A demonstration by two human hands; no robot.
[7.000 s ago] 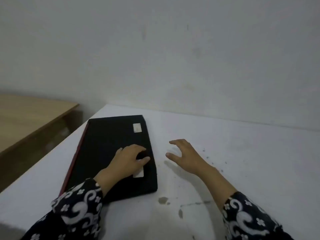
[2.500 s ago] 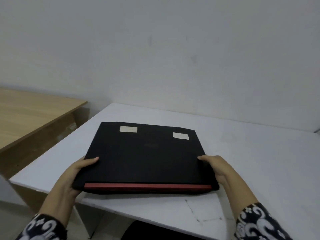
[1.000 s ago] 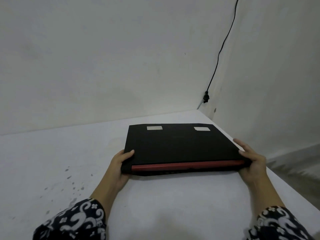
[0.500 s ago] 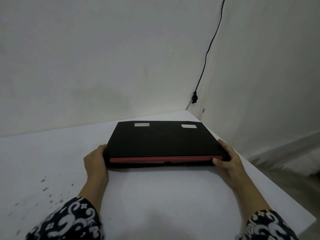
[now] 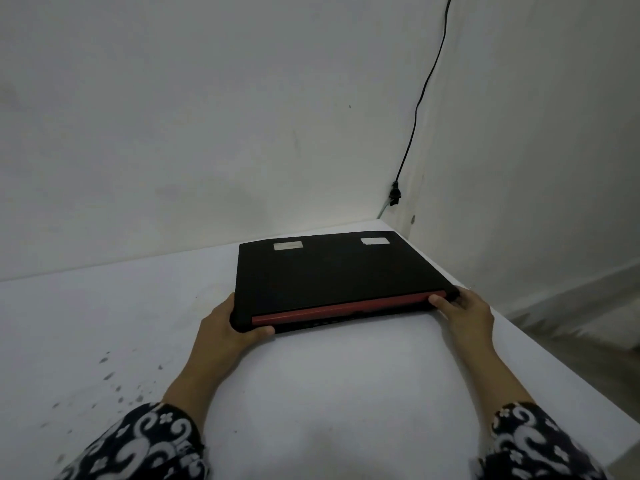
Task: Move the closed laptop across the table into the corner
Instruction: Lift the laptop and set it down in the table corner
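Observation:
The closed black laptop point(image 5: 332, 271), with a red strip along its near edge and two pale stickers near its far edge, lies on the white table point(image 5: 329, 393) close to the far right corner where two walls meet. My left hand point(image 5: 227, 329) grips the laptop's near left corner, thumb on the front edge. At the near right corner my right hand point(image 5: 465, 315) holds it, fingers on the red strip. Its far right corner almost reaches the table's corner.
A black cable point(image 5: 420, 98) runs down the right wall to a plug point(image 5: 394, 195) just above the table's corner. The table's right edge point(image 5: 554, 382) drops to the floor. Dark specks point(image 5: 114, 379) mark the tabletop at the left.
Both hands have pushed the laptop farther toward the corner; its far edge now sits nearer the walls. Earlier it was carried over from the table's left end.

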